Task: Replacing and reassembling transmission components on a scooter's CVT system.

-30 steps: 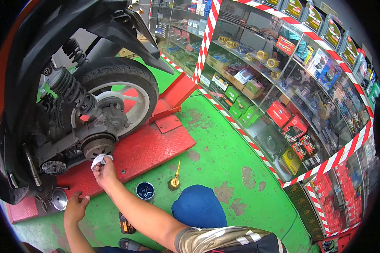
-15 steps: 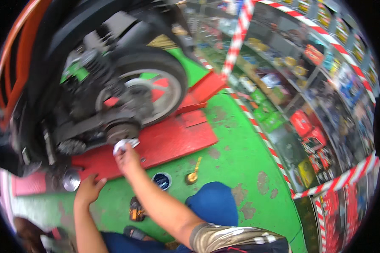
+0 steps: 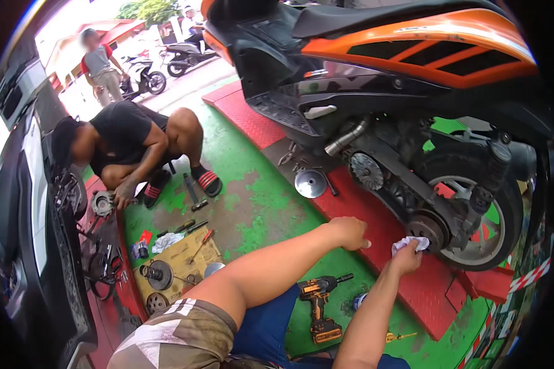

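My right hand (image 3: 406,259) is closed on a crumpled white cloth (image 3: 410,244) at the near edge of a dark round clutch drum (image 3: 428,228). Whether the cloth presses on the drum I cannot tell. The drum sits low on the orange-and-black scooter (image 3: 412,52), beside its rear wheel (image 3: 483,221). My left hand (image 3: 349,234) is over the edge of the red platform (image 3: 406,280), empty, its thumb apart from the loosely bent fingers. Forward of the drum is a finned pulley (image 3: 366,171). A shiny metal disc (image 3: 311,183) lies at the platform's edge.
An orange-and-black impact wrench (image 3: 320,307) lies on the green floor near my knee, by a small tub (image 3: 359,301). Leftward, cardboard (image 3: 194,249) holds tools and round parts. A crouching co-worker (image 3: 129,135) handles a metal part (image 3: 102,203) beside another scooter (image 3: 28,227).
The view has swung left, bringing the crouching co-worker, the cardboard and the street into sight. My right hand still holds the cloth by the drum; my left hand remains empty.
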